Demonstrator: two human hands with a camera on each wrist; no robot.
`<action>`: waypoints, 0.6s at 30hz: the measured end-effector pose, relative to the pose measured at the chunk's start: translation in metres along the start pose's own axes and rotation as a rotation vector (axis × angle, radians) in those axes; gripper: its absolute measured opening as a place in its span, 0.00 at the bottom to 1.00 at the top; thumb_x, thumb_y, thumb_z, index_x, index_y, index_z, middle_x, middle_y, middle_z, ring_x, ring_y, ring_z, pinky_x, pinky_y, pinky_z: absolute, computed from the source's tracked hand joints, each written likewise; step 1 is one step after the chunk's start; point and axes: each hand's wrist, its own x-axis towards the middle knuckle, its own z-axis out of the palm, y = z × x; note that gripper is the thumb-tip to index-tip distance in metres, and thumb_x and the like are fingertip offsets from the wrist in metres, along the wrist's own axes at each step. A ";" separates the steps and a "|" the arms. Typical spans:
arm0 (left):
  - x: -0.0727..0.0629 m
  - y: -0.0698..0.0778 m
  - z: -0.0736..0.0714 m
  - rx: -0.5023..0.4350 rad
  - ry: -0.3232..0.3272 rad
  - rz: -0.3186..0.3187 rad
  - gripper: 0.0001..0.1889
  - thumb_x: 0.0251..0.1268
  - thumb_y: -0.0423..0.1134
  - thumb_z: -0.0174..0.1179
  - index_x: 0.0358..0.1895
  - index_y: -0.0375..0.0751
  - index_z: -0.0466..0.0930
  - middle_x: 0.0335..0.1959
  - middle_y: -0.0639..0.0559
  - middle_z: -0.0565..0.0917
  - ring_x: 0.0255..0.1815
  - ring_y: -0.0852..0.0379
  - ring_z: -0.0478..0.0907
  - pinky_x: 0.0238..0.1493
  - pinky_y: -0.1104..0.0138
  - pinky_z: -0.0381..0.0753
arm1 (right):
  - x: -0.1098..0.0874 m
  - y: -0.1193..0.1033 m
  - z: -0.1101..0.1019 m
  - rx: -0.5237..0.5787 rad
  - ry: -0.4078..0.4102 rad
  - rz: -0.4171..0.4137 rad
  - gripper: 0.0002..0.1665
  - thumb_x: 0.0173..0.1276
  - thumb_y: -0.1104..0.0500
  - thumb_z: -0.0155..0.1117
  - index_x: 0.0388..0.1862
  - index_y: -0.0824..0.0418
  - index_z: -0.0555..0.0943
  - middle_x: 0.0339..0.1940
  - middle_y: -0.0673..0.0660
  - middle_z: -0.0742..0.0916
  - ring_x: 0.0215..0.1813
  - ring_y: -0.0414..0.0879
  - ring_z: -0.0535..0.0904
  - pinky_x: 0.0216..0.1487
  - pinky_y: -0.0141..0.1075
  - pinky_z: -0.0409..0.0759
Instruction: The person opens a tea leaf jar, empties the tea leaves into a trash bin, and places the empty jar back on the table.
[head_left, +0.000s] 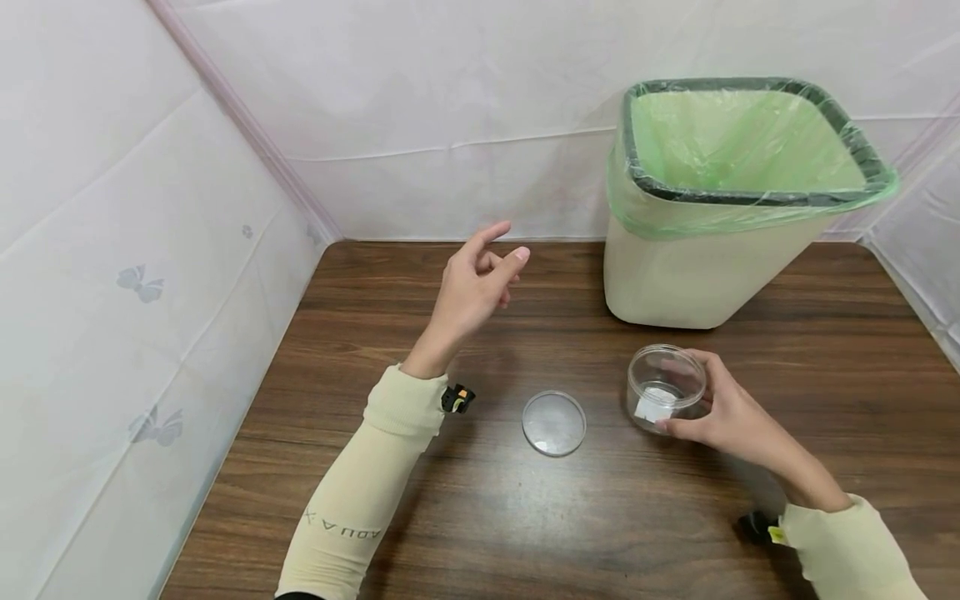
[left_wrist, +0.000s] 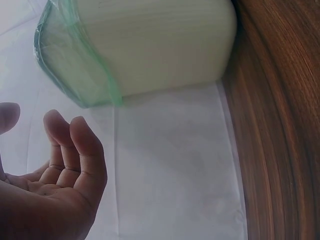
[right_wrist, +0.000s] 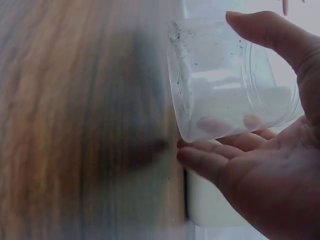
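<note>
My right hand grips a clear round plastic jar from its right side, thumb in front and fingers behind. The jar has no lid on it, and a white patch shows at its bottom. In the right wrist view, dark specks dot the wall of the jar and its base is close over the table. To the left of the jar lies a clear round lid, flat on the wood. My left hand hovers over the back of the table, fingers loosely bent, holding nothing.
A cream trash bin stands at the back right, behind the jar. Its dark rim is wrapped by a green plastic liner. White sheeting hangs behind the brown wooden table and along its sides.
</note>
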 end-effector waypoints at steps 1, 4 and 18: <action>0.000 0.000 0.000 0.000 0.000 -0.002 0.27 0.69 0.49 0.64 0.69 0.50 0.74 0.23 0.47 0.82 0.18 0.55 0.75 0.28 0.63 0.81 | 0.000 0.001 0.001 -0.027 0.003 0.014 0.54 0.53 0.61 0.83 0.70 0.64 0.58 0.66 0.65 0.79 0.55 0.50 0.80 0.47 0.23 0.74; -0.001 -0.001 -0.002 -0.001 -0.004 -0.002 0.27 0.69 0.50 0.64 0.69 0.50 0.74 0.25 0.47 0.82 0.18 0.53 0.75 0.29 0.62 0.82 | -0.002 0.001 0.002 -0.107 0.014 0.061 0.57 0.52 0.55 0.85 0.71 0.64 0.57 0.64 0.65 0.78 0.56 0.58 0.79 0.51 0.36 0.76; -0.006 -0.007 -0.007 0.033 -0.011 -0.023 0.26 0.68 0.51 0.65 0.68 0.52 0.76 0.25 0.48 0.82 0.24 0.40 0.78 0.30 0.60 0.82 | -0.001 -0.002 0.001 -0.163 -0.001 0.104 0.68 0.48 0.48 0.87 0.79 0.61 0.52 0.65 0.71 0.73 0.62 0.68 0.72 0.54 0.64 0.70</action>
